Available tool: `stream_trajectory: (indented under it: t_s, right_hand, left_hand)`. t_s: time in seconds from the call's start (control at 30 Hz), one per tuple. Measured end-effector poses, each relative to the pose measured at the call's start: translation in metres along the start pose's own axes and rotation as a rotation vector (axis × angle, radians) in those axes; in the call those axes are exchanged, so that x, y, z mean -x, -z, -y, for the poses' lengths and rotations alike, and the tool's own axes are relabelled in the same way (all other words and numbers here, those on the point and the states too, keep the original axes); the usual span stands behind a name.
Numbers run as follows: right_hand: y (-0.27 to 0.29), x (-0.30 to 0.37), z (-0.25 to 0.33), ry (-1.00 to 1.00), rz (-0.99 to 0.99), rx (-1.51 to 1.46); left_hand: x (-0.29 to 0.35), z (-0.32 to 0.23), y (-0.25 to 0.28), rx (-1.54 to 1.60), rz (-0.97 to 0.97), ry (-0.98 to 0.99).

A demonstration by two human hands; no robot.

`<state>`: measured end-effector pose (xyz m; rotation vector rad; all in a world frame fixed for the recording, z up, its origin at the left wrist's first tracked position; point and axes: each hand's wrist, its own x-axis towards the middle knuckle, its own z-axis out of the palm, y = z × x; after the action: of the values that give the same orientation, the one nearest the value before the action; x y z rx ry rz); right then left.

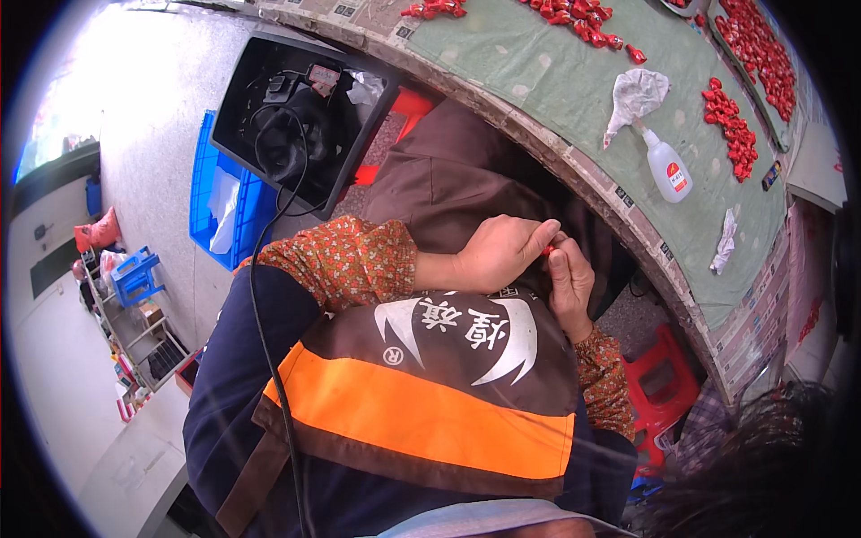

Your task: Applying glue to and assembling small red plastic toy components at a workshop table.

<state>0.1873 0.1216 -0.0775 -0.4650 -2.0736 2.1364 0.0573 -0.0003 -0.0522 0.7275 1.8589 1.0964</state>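
In front of my apron, above my lap, my two hands meet. My left hand (504, 255) is closed, its thumb pressed toward the other hand's fingertips. My right hand (571, 280) is closed too, fingers curled and thumb up. Pinched between them is a small red piece (547, 251); only a speck of it shows, and fingers hide the rest. It has the same red as the small glossy red pieces (574, 16) piled on the green-covered table (538, 99).
On the table lie a white squeeze bottle (668, 169), a crumpled white cloth (635, 100), another red pile (731, 130) and a full tray of red pieces (758, 54). Left of my lap stand a black bin (229, 117) and a blue crate (204, 193). A red stool (662, 381) is at right.
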Motion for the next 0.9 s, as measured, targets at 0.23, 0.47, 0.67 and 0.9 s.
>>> stream_trajectory:
  t_s: [0.23, 0.47, 0.67, 0.9]
  right_hand:
    - [-0.007, -0.001, -0.002, 0.152, -0.047, 0.094]
    - [-0.003, -0.001, 0.001, 0.220, -0.036, 0.188]
    - [-0.003, -0.003, 0.009, 0.218, -0.048, 0.216]
    - [0.000, -0.001, 0.013, 0.276, -0.071, 0.296]
  left_hand:
    - [0.000, -0.001, 0.004, -0.030, 0.031, -0.042]
    - [-0.004, 0.002, 0.009, 0.102, 0.041, -0.136]
    - [-0.004, 0.004, 0.008, 0.171, 0.036, -0.168]
    - [-0.004, 0.003, 0.007, 0.167, 0.014, -0.228]
